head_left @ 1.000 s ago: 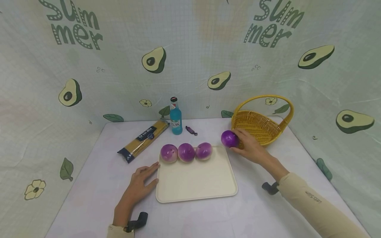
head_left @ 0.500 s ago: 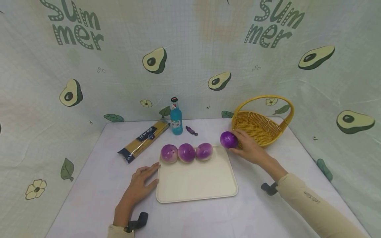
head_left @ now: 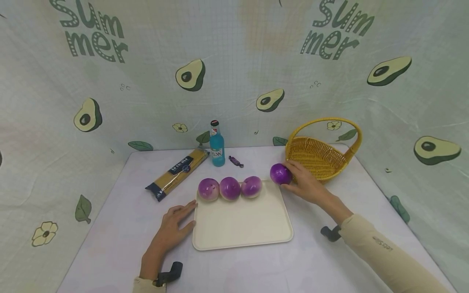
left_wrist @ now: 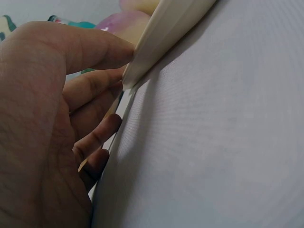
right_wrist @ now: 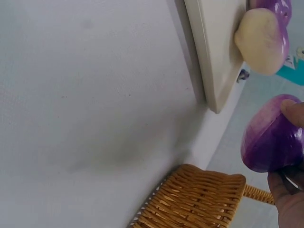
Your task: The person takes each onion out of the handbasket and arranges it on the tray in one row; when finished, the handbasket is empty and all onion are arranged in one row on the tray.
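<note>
In the head view my right hand grips a deep purple turnip off the tray's back right corner. The right wrist view shows this turnip raised over the table, the thumb on one side and fingers on the other. Three purple-and-cream turnips stand in a row along the back edge of the cream tray. My left hand rests at the tray's left edge, thumb and forefinger apart with their tips against it. Its other fingers are loosely bent in the left wrist view, beside the tray's rim.
A yellow wicker basket with a tall handle stands just behind my right hand. At the back are a blue bottle, a small purple wrapped candy and a pack of spaghetti. A printed cloth hangs behind the table.
My right hand has shifted slightly left and towards me with the turnip, away from the basket. My left hand and the tray stay where they were.
</note>
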A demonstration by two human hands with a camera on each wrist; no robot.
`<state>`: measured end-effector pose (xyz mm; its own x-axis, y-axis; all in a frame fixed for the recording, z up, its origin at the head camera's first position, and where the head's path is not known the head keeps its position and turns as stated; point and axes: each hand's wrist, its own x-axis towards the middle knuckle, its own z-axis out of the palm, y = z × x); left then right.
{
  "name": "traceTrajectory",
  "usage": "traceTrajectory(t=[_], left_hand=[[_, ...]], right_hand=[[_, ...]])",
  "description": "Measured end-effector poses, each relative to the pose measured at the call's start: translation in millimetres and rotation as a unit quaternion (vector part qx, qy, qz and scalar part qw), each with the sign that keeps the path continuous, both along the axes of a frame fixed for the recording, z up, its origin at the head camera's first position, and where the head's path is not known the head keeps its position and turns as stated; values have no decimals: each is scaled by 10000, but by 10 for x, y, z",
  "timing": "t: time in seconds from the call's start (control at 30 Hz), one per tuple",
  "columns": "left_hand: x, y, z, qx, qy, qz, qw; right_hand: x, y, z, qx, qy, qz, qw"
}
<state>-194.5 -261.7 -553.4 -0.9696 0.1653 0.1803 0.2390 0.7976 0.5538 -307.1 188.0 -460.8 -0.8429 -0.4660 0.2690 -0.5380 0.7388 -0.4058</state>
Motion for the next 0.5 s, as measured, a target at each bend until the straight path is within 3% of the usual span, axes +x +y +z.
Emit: traceTrajectory(t=[0.5], left_hand=[[0,1,-5,-15,-72,19,10000]], right_hand=[[3,-51,-41,40,-10,33,10000]])
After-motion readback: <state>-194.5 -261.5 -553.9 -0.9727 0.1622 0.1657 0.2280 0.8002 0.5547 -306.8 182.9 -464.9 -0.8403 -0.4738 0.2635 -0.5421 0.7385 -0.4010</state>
